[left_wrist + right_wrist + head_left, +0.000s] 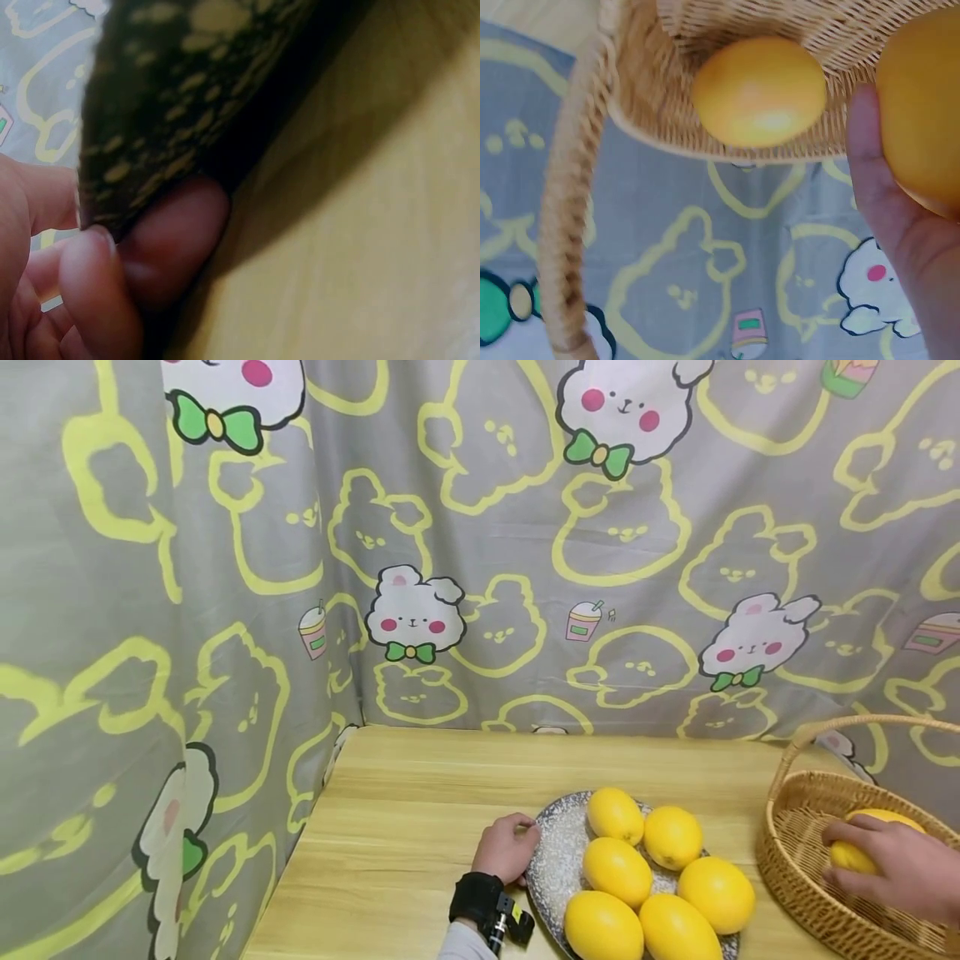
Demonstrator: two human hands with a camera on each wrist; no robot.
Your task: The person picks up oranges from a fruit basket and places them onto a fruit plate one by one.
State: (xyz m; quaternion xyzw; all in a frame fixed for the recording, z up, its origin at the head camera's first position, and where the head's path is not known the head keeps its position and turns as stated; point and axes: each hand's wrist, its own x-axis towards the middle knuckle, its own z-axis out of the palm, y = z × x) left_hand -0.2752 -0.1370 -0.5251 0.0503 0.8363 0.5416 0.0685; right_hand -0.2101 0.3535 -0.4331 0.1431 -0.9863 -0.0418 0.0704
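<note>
My left hand point(508, 847) grips the left rim of a speckled grey plate point(553, 860). Up close in the left wrist view, the fingers point(180, 232) hold the dark, spotted underside of the plate point(180, 97) at its edge, just above the wood. Several yellow lemons point(617, 870) sit on the plate. Over at the right, my right hand point(892, 860) holds a lemon point(922, 112) inside a wicker basket point(795, 893), its thumb along the fruit's side. Another lemon point(759, 91) lies in the basket against the far wall, partly hidden by the hand in the head view.
The basket's arched handle point(862, 720) rises over its opening. Plate and basket stand side by side on a wooden table point(390, 843). A grey curtain point(510, 543) with cartoon figures hangs along the table's back and left sides.
</note>
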